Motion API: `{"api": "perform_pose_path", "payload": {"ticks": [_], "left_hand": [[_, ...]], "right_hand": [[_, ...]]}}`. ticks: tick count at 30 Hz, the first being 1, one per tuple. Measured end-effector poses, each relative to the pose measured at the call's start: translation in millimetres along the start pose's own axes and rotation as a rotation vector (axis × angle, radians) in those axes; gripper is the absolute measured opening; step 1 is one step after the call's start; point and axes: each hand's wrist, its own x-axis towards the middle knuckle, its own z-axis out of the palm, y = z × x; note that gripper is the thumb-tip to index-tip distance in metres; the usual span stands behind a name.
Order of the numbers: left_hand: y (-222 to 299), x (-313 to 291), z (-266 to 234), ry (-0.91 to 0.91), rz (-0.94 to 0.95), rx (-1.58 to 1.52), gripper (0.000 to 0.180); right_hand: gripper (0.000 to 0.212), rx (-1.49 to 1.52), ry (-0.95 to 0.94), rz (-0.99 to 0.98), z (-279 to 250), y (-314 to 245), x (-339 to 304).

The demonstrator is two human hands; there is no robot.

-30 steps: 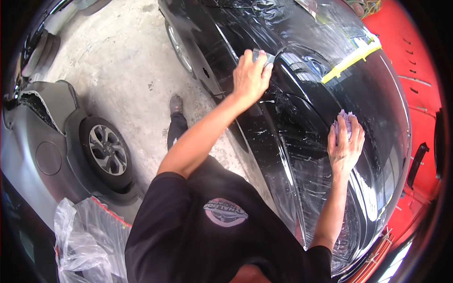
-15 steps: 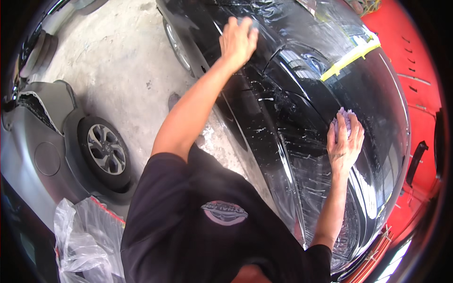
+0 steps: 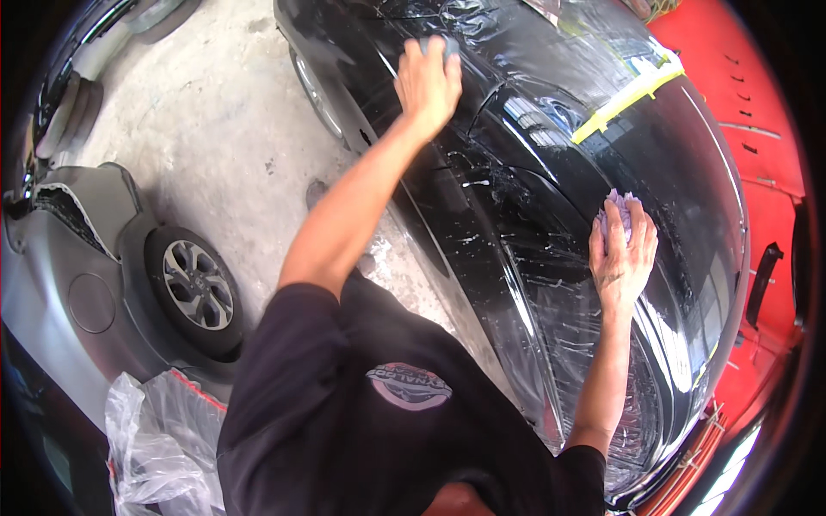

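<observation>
Both arms reach over a glossy black car body (image 3: 533, 206), wet-looking and spotted with droplets. My left hand (image 3: 428, 84), farther away, presses down on the panel with curled fingers. Under its fingertips shows the edge of a small grey-blue block (image 3: 449, 46), mostly hidden, its exact kind unclear. My right hand (image 3: 625, 254) is closed around a crumpled lilac cloth (image 3: 619, 206), resting on the smooth black surface to the right. Clear plastic film (image 3: 564, 331) covers the darker area nearer to me. Beyond my right hand a strip of yellow masking tape (image 3: 624, 105) edges more film.
To the left stands a grey car (image 3: 52, 284) with a black-tyred wheel (image 3: 198, 284). Bunched plastic sheeting (image 3: 163, 447) hangs near it. Pale concrete floor (image 3: 232, 103) lies between the cars. A red panel (image 3: 766, 163) with black fittings borders the right side.
My left hand has shifted slightly left and nearer with the block. My right hand, still around the cloth, has slid a little left. The whole view has also moved slightly.
</observation>
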Motion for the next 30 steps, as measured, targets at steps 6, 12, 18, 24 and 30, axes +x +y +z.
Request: {"api": "perform_pose_path", "payload": {"ticks": [6,12,18,24,30], "left_hand": [[12.8,-74.4,0.0,-0.045,0.088,-0.226,0.035],[7.4,-44.9,4.8,0.079,-0.158,-0.137,0.030],[11.8,-81.1,7.5,0.075,-0.027,-0.233,0.030],[19.2,-88.0,1.1,0.025,-0.230,-0.227,0.031],[2.3,-62.9,3.1,0.043,-0.237,-0.235,0.032]], "right_hand": [[0.049,-0.003,-0.013,0.018,-0.7,0.3,-4.0],[0.049,0.000,0.007,0.010,1.8,0.5,-3.0],[0.048,-0.004,-0.005,0.025,1.6,0.6,-5.4],[0.048,-0.005,-0.005,0.018,1.7,-1.4,-2.4],[0.048,-0.005,0.004,0.010,-0.4,-2.1,-3.4]]}}
